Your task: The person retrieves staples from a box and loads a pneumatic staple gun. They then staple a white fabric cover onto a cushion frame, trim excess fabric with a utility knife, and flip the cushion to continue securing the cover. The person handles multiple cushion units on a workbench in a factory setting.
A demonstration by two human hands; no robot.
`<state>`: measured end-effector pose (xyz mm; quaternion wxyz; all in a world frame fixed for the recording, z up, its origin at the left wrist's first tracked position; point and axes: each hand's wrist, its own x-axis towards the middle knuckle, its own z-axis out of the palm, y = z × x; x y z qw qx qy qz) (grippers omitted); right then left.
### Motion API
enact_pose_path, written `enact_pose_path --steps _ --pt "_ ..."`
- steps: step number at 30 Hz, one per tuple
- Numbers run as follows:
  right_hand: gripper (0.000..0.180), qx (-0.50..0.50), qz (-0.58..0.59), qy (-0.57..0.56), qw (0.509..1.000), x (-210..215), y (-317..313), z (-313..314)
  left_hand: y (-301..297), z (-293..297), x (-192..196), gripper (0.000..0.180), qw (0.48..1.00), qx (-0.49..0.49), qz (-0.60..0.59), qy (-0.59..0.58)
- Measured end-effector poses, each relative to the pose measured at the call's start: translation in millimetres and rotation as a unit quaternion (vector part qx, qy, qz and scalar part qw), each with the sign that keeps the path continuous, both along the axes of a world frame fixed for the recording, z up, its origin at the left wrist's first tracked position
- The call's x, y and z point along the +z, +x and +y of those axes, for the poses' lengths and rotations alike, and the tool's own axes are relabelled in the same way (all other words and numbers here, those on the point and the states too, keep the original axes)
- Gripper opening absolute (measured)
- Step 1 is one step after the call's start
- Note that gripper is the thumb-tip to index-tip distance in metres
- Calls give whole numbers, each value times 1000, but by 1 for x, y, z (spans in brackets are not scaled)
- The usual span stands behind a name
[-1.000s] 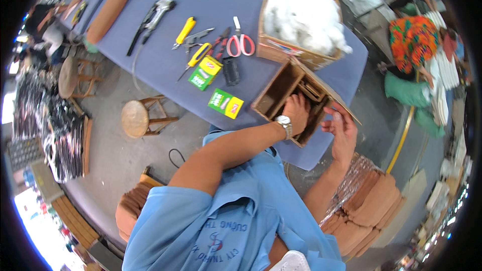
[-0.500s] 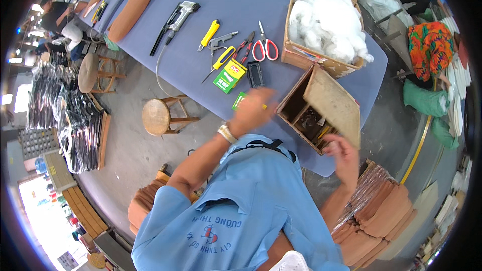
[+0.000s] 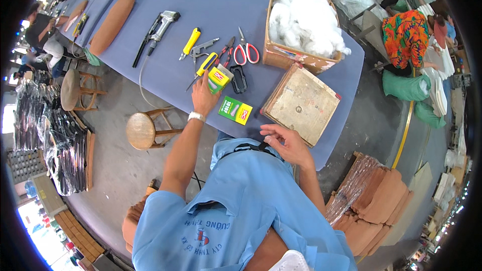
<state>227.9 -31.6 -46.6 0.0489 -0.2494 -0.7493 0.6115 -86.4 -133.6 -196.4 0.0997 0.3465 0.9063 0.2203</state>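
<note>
My left hand (image 3: 205, 96) reaches over the table with its fingers and thumb at the side of a small green and yellow carton (image 3: 219, 78). Right beside its fingertips lies a yellow and black screwdriver (image 3: 207, 63). A second green and yellow carton (image 3: 235, 110) rests flat nearer to me. Off the table's front edge, my right hand (image 3: 290, 145) hovers with fingers apart and nothing in it. Close to it stands a worn wooden box (image 3: 301, 105) with its lid down, hiding what is inside.
Farther back lie a yellow utility knife (image 3: 190, 43), a grey air blow gun (image 3: 205, 46), red-handled pliers (image 3: 227, 53), red-handled scissors (image 3: 246, 53) and a black tray (image 3: 239, 80). A hosed air tool (image 3: 159, 29) lies left. A cardboard box (image 3: 301, 59) holds white stuffing. A stool (image 3: 141, 131) stands left.
The wooden box's lid has come down. My left hand has moved left to the first carton, uncovering the second. My right hand has left the box and moved left. The view has shifted.
</note>
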Motion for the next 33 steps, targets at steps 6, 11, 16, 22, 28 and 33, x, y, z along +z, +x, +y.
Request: enact_pose_path --steps 6,11,16,22,28,33 --pt "30 4 166 53 985 1 -107 12 22 -34 79 86 990 -111 32 86" --pt "28 -80 185 181 962 -50 -166 8 35 -67 139 88 987 -138 7 87" --pt "41 -122 163 -255 945 -81 -175 -15 40 -73 171 83 988 -147 41 37" --pt "58 -117 197 -559 797 -87 -166 -2 54 -35 194 65 963 -230 127 -64" --pt "52 -180 192 -572 777 -84 -144 16 68 -7 197 46 944 -280 175 -9" --pt "46 -172 204 -591 761 -102 -146 15 60 -8 197 53 939 -291 185 -10"
